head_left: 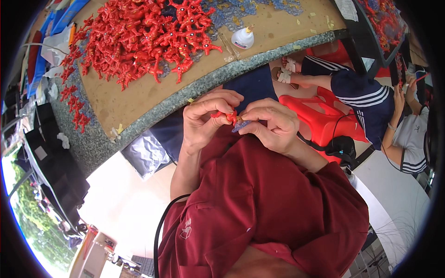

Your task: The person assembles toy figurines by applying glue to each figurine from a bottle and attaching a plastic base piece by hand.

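In front of my chest, just off the table's near edge, my left hand (200, 123) pinches a small glossy red plastic figure (230, 116) between thumb and fingers. My right hand (276, 123) is closed on a small translucent blue piece (239, 125) with some gold-brown on it. The two parts meet between my fingertips; whether they are joined I cannot tell. A big heap of similar red figures (143, 41) covers the table beyond my left hand. More clear blue pieces (232, 10) lie at the far side, behind a white squeeze bottle (243, 39) with a yellowish tip.
The speckled stone table edge (194, 92) curves past my hands, with brown board (278, 34) on top. At right sit a red plastic stool (320, 118) and a person in dark blue shorts (359, 90). A dark crate (382, 34) holds more red and blue pieces.
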A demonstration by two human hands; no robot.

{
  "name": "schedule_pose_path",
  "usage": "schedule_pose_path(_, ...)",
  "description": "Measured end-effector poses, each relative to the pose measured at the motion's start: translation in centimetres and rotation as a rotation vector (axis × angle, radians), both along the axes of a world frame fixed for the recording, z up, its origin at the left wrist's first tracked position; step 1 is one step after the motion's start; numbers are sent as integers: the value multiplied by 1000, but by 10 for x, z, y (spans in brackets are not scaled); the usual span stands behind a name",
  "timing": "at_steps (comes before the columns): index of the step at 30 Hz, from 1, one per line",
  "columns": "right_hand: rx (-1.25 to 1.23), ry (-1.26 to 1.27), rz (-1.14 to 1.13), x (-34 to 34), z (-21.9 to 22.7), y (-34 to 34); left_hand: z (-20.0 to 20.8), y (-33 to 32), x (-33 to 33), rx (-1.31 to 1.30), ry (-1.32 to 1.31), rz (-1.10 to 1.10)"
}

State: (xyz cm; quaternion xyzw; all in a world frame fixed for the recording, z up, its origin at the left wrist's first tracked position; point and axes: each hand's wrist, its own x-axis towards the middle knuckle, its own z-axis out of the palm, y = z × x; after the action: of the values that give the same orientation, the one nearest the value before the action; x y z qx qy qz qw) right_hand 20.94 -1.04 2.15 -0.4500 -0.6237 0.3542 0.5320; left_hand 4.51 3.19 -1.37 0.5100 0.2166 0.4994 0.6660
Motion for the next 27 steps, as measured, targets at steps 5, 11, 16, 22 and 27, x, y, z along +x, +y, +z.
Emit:
schedule_pose_path(5,-26,-8,-12,-1,-1,1,2,-2,2,-95,-27,4)
schedule_pose_path(11,20,29,-42,-2,-6,-2,6,-1,3,73,87,40)
schedule_pose_path(16,98,40,-29,2,-8,-2,12,-2,3,247,277,108)
schedule_pose_path(22,97,95,-34,2,-10,-1,19,-1,10,256,251,160)
schedule_pose_path(27,15,241,13,-1,-13,-1,27,-2,7,262,301,192)
